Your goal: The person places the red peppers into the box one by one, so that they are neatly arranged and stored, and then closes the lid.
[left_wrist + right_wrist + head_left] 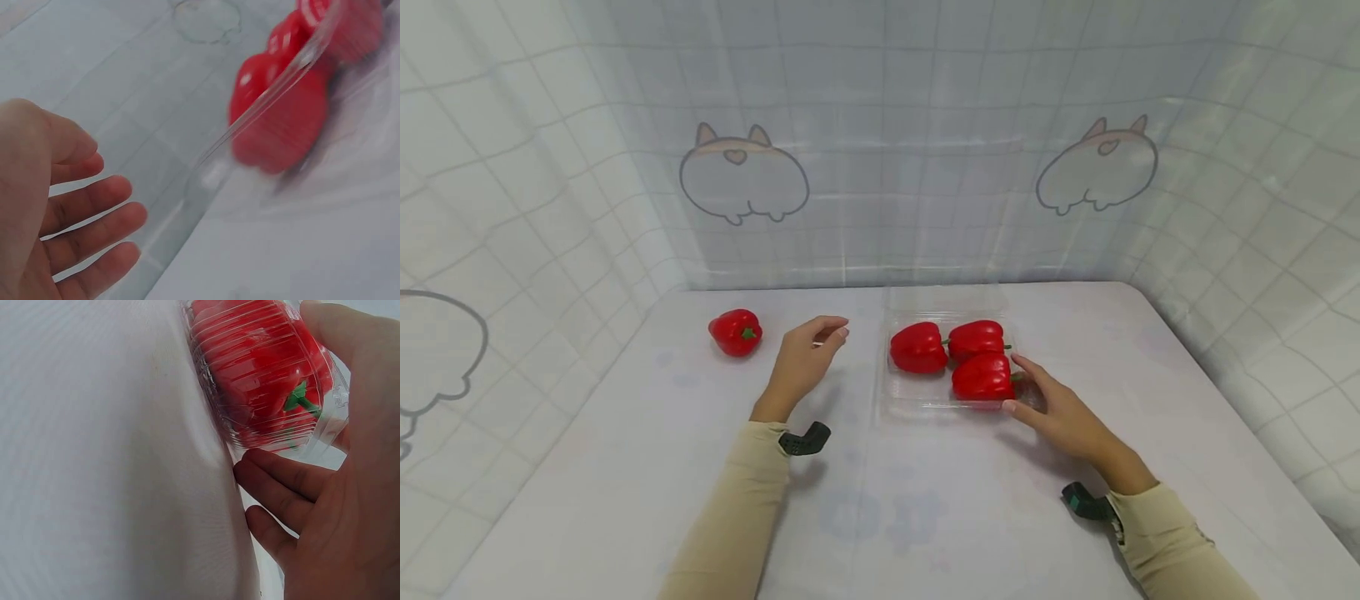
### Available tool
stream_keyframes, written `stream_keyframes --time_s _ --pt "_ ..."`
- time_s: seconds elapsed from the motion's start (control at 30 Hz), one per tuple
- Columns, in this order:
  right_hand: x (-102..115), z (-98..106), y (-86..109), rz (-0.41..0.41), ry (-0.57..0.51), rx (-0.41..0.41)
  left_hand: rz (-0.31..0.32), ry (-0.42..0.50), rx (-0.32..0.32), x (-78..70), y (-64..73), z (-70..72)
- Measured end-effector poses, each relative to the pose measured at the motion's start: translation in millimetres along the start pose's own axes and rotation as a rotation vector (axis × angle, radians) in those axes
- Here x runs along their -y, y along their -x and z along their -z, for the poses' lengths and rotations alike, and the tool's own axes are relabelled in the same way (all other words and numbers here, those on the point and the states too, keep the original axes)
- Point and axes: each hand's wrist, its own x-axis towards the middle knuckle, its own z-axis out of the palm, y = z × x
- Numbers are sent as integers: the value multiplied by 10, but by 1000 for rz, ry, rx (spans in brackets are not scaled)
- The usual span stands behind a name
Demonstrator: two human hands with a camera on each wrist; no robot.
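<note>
A clear plastic container [917,390] on the table holds three red bell peppers, one pepper [919,348] on its left, another [976,340] at the back right and a third [983,377] at the front right. My right hand [1060,417] holds the container's right end, thumb at the front corner and index finger at the side; its other fingers [275,487] rest low beside the wall. My left hand [805,358] hovers left of the container with fingers loosely bent and nothing in them. A fourth red bell pepper [736,333] lies farther left, its green stem towards me.
The container's clear lid [943,297] stands folded back behind it. White checked curtains [880,167] with cartoon animal drawings enclose the table's back and sides. Each wrist carries a dark camera, one of them [805,439] on the left sleeve's cuff.
</note>
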Motion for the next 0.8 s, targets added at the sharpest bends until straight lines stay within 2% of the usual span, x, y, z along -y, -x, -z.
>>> stream_keyframes --time_s 0.1,0.2,0.33,0.47,0.57,0.7,0.8 --pt "6 2 -2 1 -6 -1 4 -62 -64 104 -15 150" --pt "6 5 -2 4 -10 1 -11 -156 -164 185 -12 304" --pt "4 -5 -4 8 -20 3 -37 -231 -352 303 -12 463" --pt "-7 -21 -7 9 -5 -3 -62 -202 -527 478 -21 523" --pt "-12 -20 -2 7 8 -6 -43 -128 -605 574 -10 537" --pt "-8 -14 -3 7 6 -2 21 -51 -690 688 15 567" --pt "3 -9 -6 1 7 -1 97 -49 -726 757 24 596"
